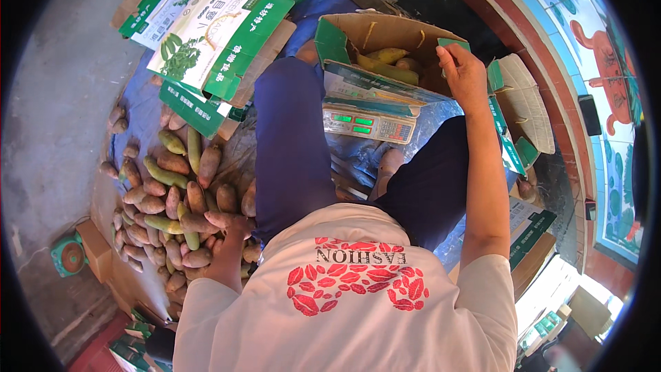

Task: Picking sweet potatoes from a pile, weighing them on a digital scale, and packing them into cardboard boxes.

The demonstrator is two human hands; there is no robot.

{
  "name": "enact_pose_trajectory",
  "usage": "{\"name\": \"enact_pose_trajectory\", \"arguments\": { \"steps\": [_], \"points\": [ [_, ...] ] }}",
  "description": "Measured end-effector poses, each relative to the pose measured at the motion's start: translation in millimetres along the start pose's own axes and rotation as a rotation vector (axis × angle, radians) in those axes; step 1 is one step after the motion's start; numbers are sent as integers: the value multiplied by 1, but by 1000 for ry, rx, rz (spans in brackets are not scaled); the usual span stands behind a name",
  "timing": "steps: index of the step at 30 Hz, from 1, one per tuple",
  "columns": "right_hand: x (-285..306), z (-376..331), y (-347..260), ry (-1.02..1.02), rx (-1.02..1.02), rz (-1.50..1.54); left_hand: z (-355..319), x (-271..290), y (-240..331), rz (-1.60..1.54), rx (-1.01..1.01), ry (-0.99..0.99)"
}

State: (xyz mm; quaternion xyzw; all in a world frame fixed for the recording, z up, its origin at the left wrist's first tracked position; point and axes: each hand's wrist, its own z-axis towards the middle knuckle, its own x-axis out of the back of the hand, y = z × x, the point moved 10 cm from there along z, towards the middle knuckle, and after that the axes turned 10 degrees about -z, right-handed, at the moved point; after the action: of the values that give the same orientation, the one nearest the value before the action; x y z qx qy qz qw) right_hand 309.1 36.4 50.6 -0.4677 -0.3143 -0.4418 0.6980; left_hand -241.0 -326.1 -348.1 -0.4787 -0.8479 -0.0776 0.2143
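Note:
My left hand (236, 226) reaches down into a pile of reddish-brown sweet potatoes (210, 165) and long green radishes (165, 176) on the left. Its fingers are mostly hidden among the roots beside a pinkish one, so its grip is unclear. Up at the right, my right hand (463, 74) has its fingers curled at the green corner flap of an open carton (385, 22). Several yellow-green radishes (387, 67) lie inside that carton, with a brownish root beside them. Under the carton is a digital scale (372, 126) with lit green displays.
Printed green-and-white cartons (217, 38) are stacked at the far left. Another open carton (523, 100) stands right of the scale, and a further one (530, 231) lies behind my right elbow. Blue sheeting (344, 158) covers the floor between my legs. A tiled wall curves along the right.

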Motion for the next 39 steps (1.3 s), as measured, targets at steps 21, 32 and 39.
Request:
{"name": "enact_pose_trajectory", "arguments": {
  "steps": [21,32,39],
  "points": [
    [-1,-1,-7,64,100,-108,55,-8,44,190,-175,154],
    [-5,-4,-13,72,113,-79,45,6,242,459,-561,146],
    [-5,-4,-15,44,99,-107,54,2,239,521,-596,145]
  ]
}}
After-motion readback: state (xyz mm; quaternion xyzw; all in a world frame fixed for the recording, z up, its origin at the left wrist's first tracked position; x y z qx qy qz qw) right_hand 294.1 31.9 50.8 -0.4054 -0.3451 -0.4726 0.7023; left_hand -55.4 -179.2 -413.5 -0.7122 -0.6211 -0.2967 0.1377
